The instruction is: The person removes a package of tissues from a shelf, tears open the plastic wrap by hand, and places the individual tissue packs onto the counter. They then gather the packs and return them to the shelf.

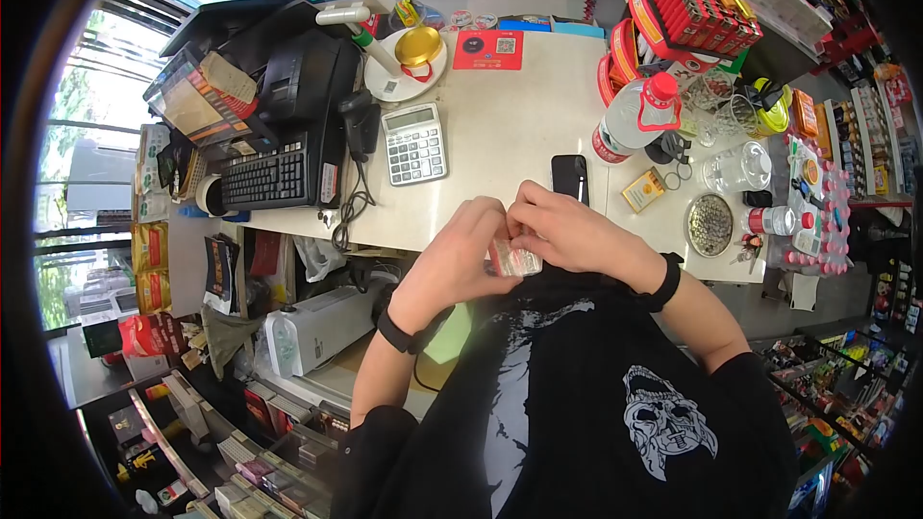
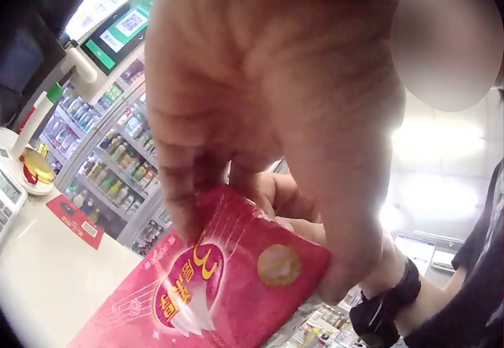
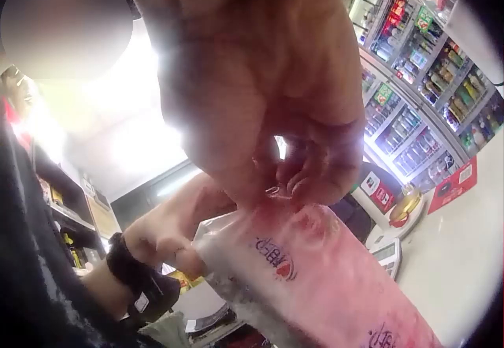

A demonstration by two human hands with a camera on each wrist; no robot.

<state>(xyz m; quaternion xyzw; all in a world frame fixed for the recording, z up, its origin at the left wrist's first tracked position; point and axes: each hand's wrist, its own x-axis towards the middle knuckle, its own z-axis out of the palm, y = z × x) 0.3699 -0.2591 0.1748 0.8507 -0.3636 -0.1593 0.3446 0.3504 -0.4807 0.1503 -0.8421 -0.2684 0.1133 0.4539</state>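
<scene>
I've got left grip [image 1: 457, 255] holding packet [image 1: 516, 260], right grip [image 1: 580, 234] pinching its end — lifting's done, can't tell if opening's left.

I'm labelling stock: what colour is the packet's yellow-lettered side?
The packet is pinkish red there, showing best in the left wrist view.
</scene>
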